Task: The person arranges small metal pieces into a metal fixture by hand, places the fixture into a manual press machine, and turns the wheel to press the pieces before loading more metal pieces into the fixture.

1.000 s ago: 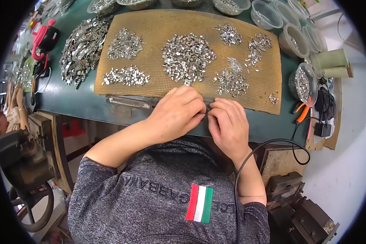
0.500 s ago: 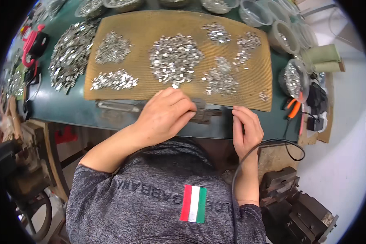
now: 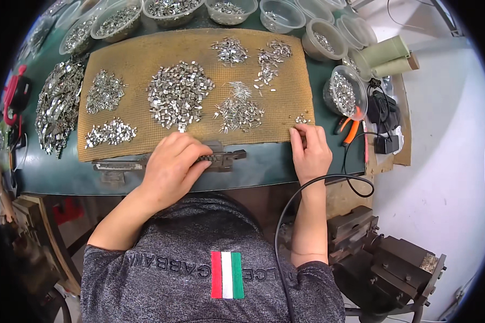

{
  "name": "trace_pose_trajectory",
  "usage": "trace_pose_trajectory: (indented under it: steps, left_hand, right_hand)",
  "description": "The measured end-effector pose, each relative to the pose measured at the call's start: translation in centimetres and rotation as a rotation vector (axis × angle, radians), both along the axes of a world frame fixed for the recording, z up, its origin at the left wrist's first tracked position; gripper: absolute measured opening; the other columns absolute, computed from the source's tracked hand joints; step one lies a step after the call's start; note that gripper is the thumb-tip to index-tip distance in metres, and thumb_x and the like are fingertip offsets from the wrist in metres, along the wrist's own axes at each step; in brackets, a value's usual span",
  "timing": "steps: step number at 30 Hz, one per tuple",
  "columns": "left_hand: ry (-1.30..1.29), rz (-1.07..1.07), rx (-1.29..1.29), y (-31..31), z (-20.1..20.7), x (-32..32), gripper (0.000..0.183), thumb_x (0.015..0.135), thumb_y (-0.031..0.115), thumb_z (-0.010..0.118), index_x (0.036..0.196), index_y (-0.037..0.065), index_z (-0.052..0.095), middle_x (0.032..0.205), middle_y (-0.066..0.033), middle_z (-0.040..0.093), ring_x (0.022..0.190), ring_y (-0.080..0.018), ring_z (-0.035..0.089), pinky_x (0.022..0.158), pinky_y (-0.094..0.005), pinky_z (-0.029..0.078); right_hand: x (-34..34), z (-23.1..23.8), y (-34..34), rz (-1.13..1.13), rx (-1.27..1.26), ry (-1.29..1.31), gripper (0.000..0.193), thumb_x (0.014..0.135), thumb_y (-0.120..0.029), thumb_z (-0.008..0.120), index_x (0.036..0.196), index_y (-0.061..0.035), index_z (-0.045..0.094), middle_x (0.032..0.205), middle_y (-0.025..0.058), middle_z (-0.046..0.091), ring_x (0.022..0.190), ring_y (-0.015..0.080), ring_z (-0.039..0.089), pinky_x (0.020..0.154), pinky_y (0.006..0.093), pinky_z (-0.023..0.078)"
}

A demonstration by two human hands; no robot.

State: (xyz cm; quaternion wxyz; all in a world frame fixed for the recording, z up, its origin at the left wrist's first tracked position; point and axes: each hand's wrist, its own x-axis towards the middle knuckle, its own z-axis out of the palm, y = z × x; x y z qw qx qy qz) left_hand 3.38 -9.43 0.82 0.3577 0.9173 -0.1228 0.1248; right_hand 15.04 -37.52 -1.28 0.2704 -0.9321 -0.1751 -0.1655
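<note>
Metal holder [image 3: 229, 159] on green table [image 3: 264, 171], along near edge of mat [image 3: 280, 107]. Left hand [image 3: 172, 166] over holder, just before mat's near edge; thumb and forefinger pinching dark strip [image 3: 205, 158] there. Right hand [image 3: 313, 155] at mat's near right corner, fingers curled, fingertips beside small pile of bits [image 3: 300, 119]; cannot tell whether they grip one. Pliers [image 3: 352, 132] right of mat. Larger piles of metal bits [image 3: 180, 91] across mat. Heap of linked metal strips [image 3: 59, 102] left of mat. Plastic tubs [image 3: 229, 20] beyond mat's far edge, more at its right.
</note>
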Motion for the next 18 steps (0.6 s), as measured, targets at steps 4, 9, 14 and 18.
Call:
trace_pose_trajectory:
  steps: [4,9,14,18]
  left_hand:
    - [0.004,0.005,-0.001,0.0,0.0,0.1,0.023,0.080,0.006,0.079,0.100,0.005,0.068,0.098,-0.0104,0.067,0.096,-0.0319,0.062,0.083,-0.0415,0.050]
    - [-0.004,0.005,-0.019,0.3,0.0,-0.1,0.024,0.080,0.005,0.079,0.101,0.004,0.069,0.097,-0.0108,0.067,0.095,-0.0323,0.063,0.083,-0.0414,0.051]
    - [0.018,0.008,-0.041,0.4,0.1,-0.2,0.021,0.084,0.009,0.077,0.102,0.006,0.068,0.098,-0.0087,0.066,0.095,-0.0314,0.061,0.082,-0.0416,0.050]
    - [0.046,-0.008,-0.125,0.7,0.5,-0.1,0.021,0.084,0.008,0.077,0.103,0.006,0.068,0.099,-0.0093,0.066,0.096,-0.0318,0.062,0.082,-0.0415,0.051]
  right_hand:
    - [0.6,-0.3,0.1,-0.026,-0.085,-0.040,0.008,0.091,-0.010,0.073,0.097,-0.0078,0.068,0.090,0.0067,0.065,0.075,0.0273,0.068,0.067,0.0380,0.055]
    - [0.2,0.7,-0.2,-0.008,0.093,0.138,0.007,0.091,-0.008,0.070,0.098,-0.0078,0.069,0.092,0.0087,0.066,0.075,0.0290,0.068,0.067,0.0384,0.055]
    - [0.4,0.1,0.0,-0.004,0.067,0.091,0.007,0.091,-0.008,0.071,0.097,-0.0074,0.069,0.091,0.0085,0.066,0.075,0.0292,0.068,0.066,0.0388,0.055]
    - [0.6,0.0,-0.2,-0.004,-0.068,-0.032,0.006,0.091,-0.009,0.072,0.096,-0.0081,0.069,0.090,0.0078,0.065,0.074,0.0292,0.068,0.065,0.0399,0.054]
